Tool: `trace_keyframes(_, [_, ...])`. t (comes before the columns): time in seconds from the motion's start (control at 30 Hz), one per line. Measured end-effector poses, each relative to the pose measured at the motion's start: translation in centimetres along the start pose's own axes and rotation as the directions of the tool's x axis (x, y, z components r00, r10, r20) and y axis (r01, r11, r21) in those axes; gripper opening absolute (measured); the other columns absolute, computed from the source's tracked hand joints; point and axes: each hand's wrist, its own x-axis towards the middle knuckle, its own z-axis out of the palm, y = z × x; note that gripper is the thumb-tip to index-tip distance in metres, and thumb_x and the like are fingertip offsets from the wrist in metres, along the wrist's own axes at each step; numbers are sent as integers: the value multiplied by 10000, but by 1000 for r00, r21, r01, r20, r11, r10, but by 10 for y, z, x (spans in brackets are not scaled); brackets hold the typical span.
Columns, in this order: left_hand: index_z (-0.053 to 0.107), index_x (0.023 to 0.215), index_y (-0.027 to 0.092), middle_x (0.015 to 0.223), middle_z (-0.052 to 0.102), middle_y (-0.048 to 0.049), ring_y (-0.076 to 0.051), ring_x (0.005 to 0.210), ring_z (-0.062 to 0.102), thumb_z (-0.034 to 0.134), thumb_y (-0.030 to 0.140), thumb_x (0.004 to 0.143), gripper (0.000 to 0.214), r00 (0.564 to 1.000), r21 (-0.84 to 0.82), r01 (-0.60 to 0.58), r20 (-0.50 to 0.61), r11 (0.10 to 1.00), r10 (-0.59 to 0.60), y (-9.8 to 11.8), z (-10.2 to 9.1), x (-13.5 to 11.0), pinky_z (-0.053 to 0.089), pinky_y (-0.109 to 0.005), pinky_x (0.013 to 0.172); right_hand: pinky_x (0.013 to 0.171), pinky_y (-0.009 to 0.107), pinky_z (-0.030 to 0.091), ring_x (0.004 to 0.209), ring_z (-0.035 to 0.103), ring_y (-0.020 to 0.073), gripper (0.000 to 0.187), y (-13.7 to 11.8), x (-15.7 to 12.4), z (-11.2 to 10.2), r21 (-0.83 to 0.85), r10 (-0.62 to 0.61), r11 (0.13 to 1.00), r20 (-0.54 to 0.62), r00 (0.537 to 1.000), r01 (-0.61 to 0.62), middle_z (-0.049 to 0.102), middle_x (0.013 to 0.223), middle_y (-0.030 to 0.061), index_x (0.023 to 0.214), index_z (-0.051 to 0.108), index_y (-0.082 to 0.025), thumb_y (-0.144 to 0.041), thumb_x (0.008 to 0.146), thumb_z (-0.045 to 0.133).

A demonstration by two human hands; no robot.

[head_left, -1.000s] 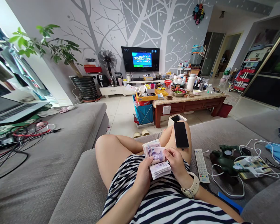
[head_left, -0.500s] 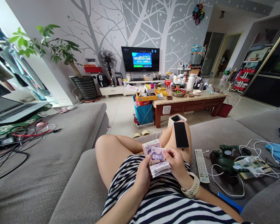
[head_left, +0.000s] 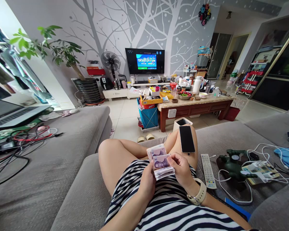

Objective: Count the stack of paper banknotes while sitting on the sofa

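A stack of purple 5-yuan banknotes (head_left: 156,151) is held above my lap, folded over so that part of it hangs toward me. My left hand (head_left: 147,181) grips the stack at its left side, thumb on top. With thumb and fingers closed, my right hand (head_left: 181,168) pinches the right edge of the front banknote (head_left: 161,162). The lower ends of several notes (head_left: 164,173) fan out below. A cream watch (head_left: 197,192) is on my right wrist. The smartphone (head_left: 187,138) lies on my right leg, just beyond the right hand.
To my right on the grey sofa (head_left: 216,136) lie a white remote control (head_left: 208,171), a dark green object (head_left: 234,165) and a power strip (head_left: 261,171) with white cables. A laptop (head_left: 16,112) and tangled cables are at left. A loaded coffee table (head_left: 195,104) stands ahead.
The front banknote has tilted down and shifted slightly left, with my right fingers still on its edge. My left hand stays in nearly the same place around the stack.
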Motion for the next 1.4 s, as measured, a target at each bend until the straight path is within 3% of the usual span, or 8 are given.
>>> trace_keyframes(0.23, [742, 877, 146, 820, 779, -101, -317, 873, 713, 658, 412, 743, 310, 998, -5, 4, 58, 1000, -4, -1, -1, 2, 559, -395, 763, 562, 242, 406, 590, 502, 132, 232, 0, -1, 1, 34, 24, 999, 0, 1000, -24, 592, 676, -12, 799, 627, -178, -405, 827, 669])
trace_keyframes(0.47, [737, 875, 157, 848, 783, -95, -322, 899, 716, 652, 356, 720, 266, 999, -11, 43, -6, 999, -43, -2, -2, 2, 560, -405, 786, 551, 241, 373, 581, 451, 129, 302, 0, -2, -1, -14, -11, 1000, 0, 1000, 11, 522, 644, -28, 749, 583, -185, -464, 858, 623])
trace_keyframes(0.7, [748, 856, 97, 897, 782, -131, -318, 976, 701, 666, 341, 733, 284, 998, -95, 0, 55, 995, 5, -3, -1, 2, 529, -392, 879, 573, 255, 367, 567, 456, 131, 384, 0, -2, -2, -58, -45, 997, 29, 999, 46, 571, 628, -3, 684, 574, -184, -478, 926, 528])
trace_keyframes(0.93, [748, 866, 96, 793, 778, -121, -330, 894, 716, 721, 363, 663, 336, 999, 11, 11, -30, 1000, -10, 2, -1, -4, 541, -411, 821, 532, 241, 338, 543, 413, 116, 374, 8, 5, -4, -47, 45, 998, -69, 997, -48, 479, 586, -47, 674, 520, -188, -503, 797, 680])
trace_keyframes(1.27, [732, 833, 101, 739, 771, -94, -280, 729, 724, 731, 251, 637, 247, 1000, 38, -19, 14, 999, 19, 1, 0, -4, 539, -367, 748, 494, 246, 299, 518, 375, 116, 377, 11, 9, -3, -78, 76, 993, -89, 993, -83, 433, 547, -49, 609, 488, -197, -475, 817, 635])
trace_keyframes(1.4, [744, 839, 100, 761, 776, -115, -317, 809, 729, 723, 281, 669, 250, 999, 52, -16, 39, 999, 14, 2, 1, -6, 541, -396, 795, 501, 245, 319, 524, 393, 120, 376, 9, 10, -3, -111, 51, 992, -99, 994, -62, 452, 547, -43, 601, 486, -197, -464, 819, 636])
